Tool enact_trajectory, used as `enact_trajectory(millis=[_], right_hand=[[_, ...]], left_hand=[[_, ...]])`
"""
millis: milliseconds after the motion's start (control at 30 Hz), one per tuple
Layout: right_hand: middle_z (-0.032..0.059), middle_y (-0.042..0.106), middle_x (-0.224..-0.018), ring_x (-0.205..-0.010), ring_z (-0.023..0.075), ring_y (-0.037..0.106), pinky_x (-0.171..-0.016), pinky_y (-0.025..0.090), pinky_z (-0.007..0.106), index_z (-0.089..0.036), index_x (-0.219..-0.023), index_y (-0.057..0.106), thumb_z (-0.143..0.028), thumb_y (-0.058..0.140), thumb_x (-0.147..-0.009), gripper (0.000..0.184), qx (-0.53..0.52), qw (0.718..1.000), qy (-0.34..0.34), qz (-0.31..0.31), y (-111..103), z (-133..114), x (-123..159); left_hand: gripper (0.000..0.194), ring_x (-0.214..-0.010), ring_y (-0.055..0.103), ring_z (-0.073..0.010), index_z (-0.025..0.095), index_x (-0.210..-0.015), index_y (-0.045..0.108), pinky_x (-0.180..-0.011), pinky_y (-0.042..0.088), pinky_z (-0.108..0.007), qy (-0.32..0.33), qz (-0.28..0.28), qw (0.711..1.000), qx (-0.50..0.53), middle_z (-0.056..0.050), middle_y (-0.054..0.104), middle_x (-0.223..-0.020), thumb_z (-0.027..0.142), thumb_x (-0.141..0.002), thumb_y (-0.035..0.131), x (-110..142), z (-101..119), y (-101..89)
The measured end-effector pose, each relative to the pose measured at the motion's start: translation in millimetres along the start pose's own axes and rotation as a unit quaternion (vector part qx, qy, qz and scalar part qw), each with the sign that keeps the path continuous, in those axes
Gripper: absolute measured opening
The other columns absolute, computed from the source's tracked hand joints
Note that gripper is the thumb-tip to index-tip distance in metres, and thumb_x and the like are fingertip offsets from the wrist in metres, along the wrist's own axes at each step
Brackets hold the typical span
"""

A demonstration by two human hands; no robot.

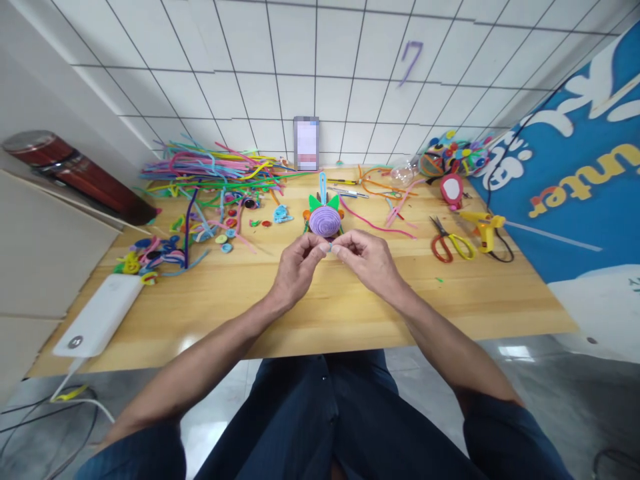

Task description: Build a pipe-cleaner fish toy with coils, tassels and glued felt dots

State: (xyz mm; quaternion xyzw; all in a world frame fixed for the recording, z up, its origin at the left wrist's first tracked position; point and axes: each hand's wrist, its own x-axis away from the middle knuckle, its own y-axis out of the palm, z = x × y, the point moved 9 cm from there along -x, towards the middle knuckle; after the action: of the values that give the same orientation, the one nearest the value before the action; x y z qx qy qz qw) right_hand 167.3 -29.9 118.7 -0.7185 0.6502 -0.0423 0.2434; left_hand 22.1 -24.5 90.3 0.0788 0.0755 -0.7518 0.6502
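Purple coils are forming the face of the round craft figure (325,221), which is resting on the counter (240,313) just beyond my pinch. My left fingers (318,251) and right fingers (345,251) are meeting tip to tip, gripping a tiny bluish piece (329,247) between them. Because they are covering most of it, it could be slipping unnoticed; being so near, they could also be nudging the figure askew. The red thermos (107,187) is hiding its contents; the clear bulb (401,175) is showing nothing I can identify inside.
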Motion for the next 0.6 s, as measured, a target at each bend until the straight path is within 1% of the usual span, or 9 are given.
enact_trajectory(millis=[67,133,167,233,300,367,433,533,600], right_hand=[[0.0014,0.069,-0.08,-0.07,0.0153,0.059,-0.067,0.046,0.03,-0.022,-0.086,0.069,-0.033,0.066,-0.094,0.014,-0.013,1.0,0.004,0.023,2,4,1],[0.0012,0.067,-0.079,-0.07,0.015,0.058,-0.068,0.046,0.03,-0.022,-0.084,0.067,-0.029,0.064,-0.095,0.013,0.026,0.999,-0.015,0.041,2,2,1],[0.0014,0.067,-0.079,-0.071,0.0153,0.058,-0.07,0.045,0.03,-0.022,-0.082,0.066,-0.026,0.064,-0.095,0.013,0.06,0.997,-0.033,0.041,1,-1,1],[0.0026,0.066,-0.082,-0.075,0.0167,0.059,-0.073,0.045,0.031,-0.022,-0.082,0.064,-0.02,0.062,-0.094,0.013,0.135,0.988,-0.078,0.017,2,-10,-1],[0.0038,0.067,-0.086,-0.08,0.0179,0.06,-0.077,0.045,0.032,-0.022,-0.083,0.064,-0.017,0.06,-0.096,0.014,0.182,0.976,-0.117,-0.02,3,-18,-3],[0.0037,0.068,-0.087,-0.083,0.018,0.061,-0.077,0.045,0.032,-0.022,-0.085,0.064,-0.017,0.059,-0.097,0.014,0.192,0.97,-0.141,-0.038,0,-24,-6],[0.002,0.067,-0.085,-0.079,0.0166,0.061,-0.074,0.045,0.03,-0.022,-0.085,0.064,-0.018,0.061,-0.097,0.013,0.178,0.972,-0.149,-0.031,-4,-27,-10],[-0.0008,0.065,-0.079,-0.07,0.0138,0.058,-0.066,0.044,0.027,-0.022,-0.083,0.064,-0.018,0.063,-0.096,0.013,0.139,0.981,-0.135,-0.002,-7,-25,-11],[-0.0014,0.064,-0.077,-0.068,0.0133,0.057,-0.065,0.043,0.027,-0.022,-0.082,0.063,-0.018,0.063,-0.096,0.014,0.139,0.981,-0.134,0.011,-5,-22,-9]], left_hand=[[0.033,-0.06,0.039,-0.011,0.02,-0.082,0.061,-0.06,0.036,-0.026,-0.03,0.038,0.997,0.055,0.004,0.053,-0.07,0.05,-0.091,0.071,3,-12,1.0],[0.032,-0.058,0.038,-0.0108,0.021,-0.082,0.061,-0.058,0.035,-0.026,-0.034,0.041,0.997,0.063,0.004,0.051,-0.068,0.05,-0.093,0.068,2,-17,1.0],[0.03,-0.059,0.04,-0.0109,0.021,-0.083,0.062,-0.059,0.036,-0.026,-0.022,0.027,0.999,0.04,0.004,0.052,-0.068,0.048,-0.094,0.068,1,-15,0.7],[0.026,-0.062,0.045,-0.0114,0.02,-0.083,0.065,-0.062,0.038,-0.026,0.021,-0.027,0.998,-0.045,0.003,0.057,-0.07,0.043,-0.095,0.068,-4,-5,0.9],[0.023,-0.065,0.048,-0.0117,0.019,-0.083,0.067,-0.066,0.039,-0.026,0.068,-0.079,0.986,-0.127,0.002,0.061,-0.073,0.038,-0.095,0.067,-8,7,1.6],[0.023,-0.064,0.049,-0.0118,0.019,-0.083,0.067,-0.066,0.039,-0.026,0.096,-0.09,0.98,-0.15,0.002,0.062,-0.073,0.037,-0.097,0.065,-10,15,0.4],[0.025,-0.066,0.05,-0.0125,0.019,-0.083,0.066,-0.067,0.041,-0.026,0.101,-0.06,0.986,-0.115,0.001,0.062,-0.074,0.038,-0.098,0.064,-10,18,-2.4],[0.027,-0.065,0.049,-0.012,0.019,-0.084,0.065,-0.064,0.042,-0.025,0.076,0.0,0.997,-0.032,0.001,0.063,-0.076,0.041,-0.099,0.064,-8,7,-4.6],[0.026,-0.06,0.045,-0.0105,0.019,-0.089,0.065,-0.059,0.04,-0.025,0.06,0.001,0.998,-0.015,0.001,0.065,-0.078,0.042,-0.1,0.062,-7,-1,-2.8]])
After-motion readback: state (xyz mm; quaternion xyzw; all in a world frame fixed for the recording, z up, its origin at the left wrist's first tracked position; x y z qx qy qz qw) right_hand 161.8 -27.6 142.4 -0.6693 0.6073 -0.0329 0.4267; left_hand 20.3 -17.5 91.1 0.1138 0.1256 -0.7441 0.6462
